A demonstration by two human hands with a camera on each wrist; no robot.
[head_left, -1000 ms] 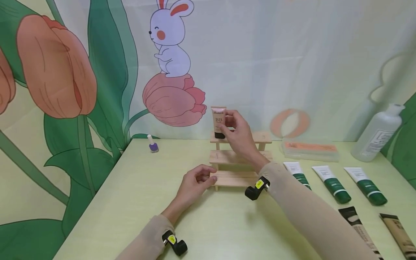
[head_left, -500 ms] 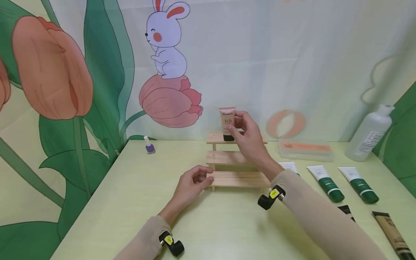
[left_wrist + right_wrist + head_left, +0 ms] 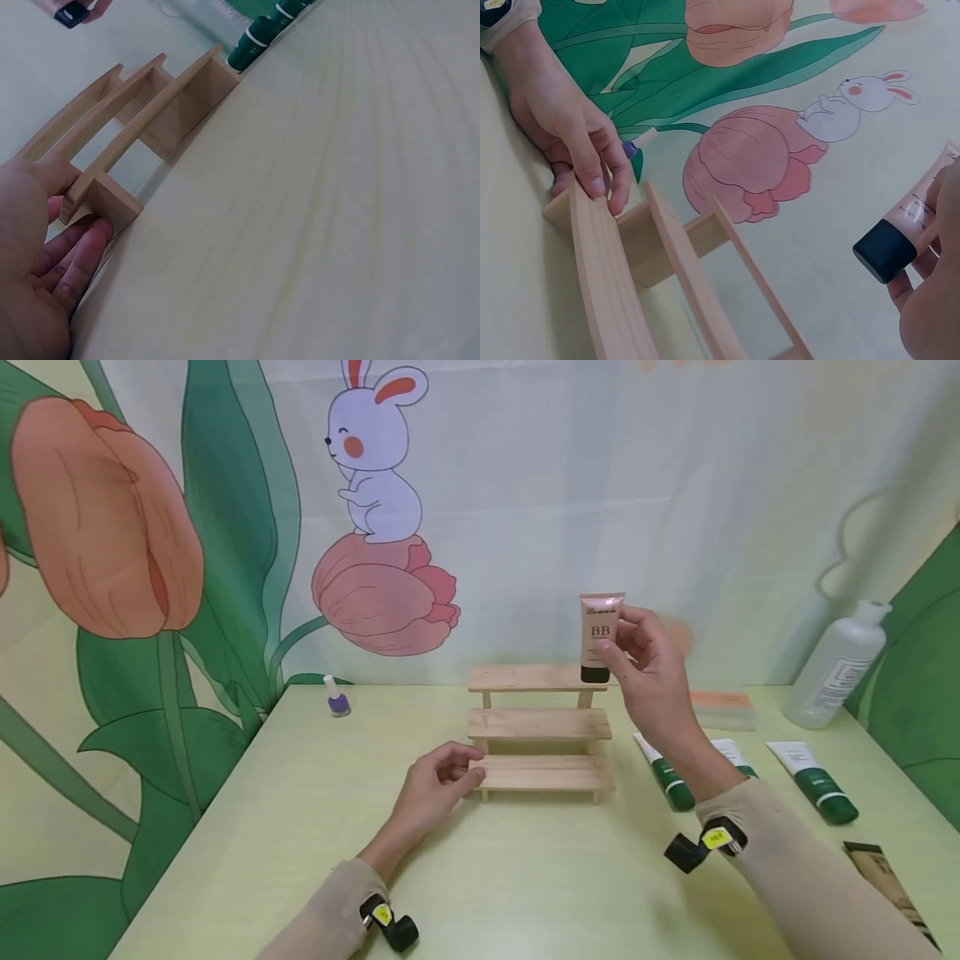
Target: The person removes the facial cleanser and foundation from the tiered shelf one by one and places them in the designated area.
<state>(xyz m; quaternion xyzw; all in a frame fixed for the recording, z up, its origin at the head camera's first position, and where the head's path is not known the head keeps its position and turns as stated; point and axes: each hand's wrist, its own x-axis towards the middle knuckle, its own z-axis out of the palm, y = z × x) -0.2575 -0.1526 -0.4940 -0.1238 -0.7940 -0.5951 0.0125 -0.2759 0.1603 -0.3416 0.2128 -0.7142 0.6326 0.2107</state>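
My right hand (image 3: 654, 677) pinches a small pinkish-beige BB cream tube (image 3: 597, 622), upright with its black cap down. In the head view the cap overlaps the right end of the top step of a three-tier wooden stand (image 3: 540, 724); in the right wrist view the tube (image 3: 915, 214) hangs apart from the wood. My left hand (image 3: 431, 785) grips the left end of the stand's lowest step. The left wrist view has its thumb on the step's edge and its fingers under the stand (image 3: 127, 142).
Several green-and-white tubes (image 3: 813, 783) lie right of the stand, with a brown tube (image 3: 888, 889) nearer. A clear case (image 3: 723, 714) and a white bottle (image 3: 836, 668) stand behind. A purple nail polish bottle (image 3: 337, 700) is at the back left, before a printed cloth.
My right hand has carried the BB cream tube rightward, from the left end of the top step to its right end. The left hand keeps its grip, and the head view has shifted slightly.
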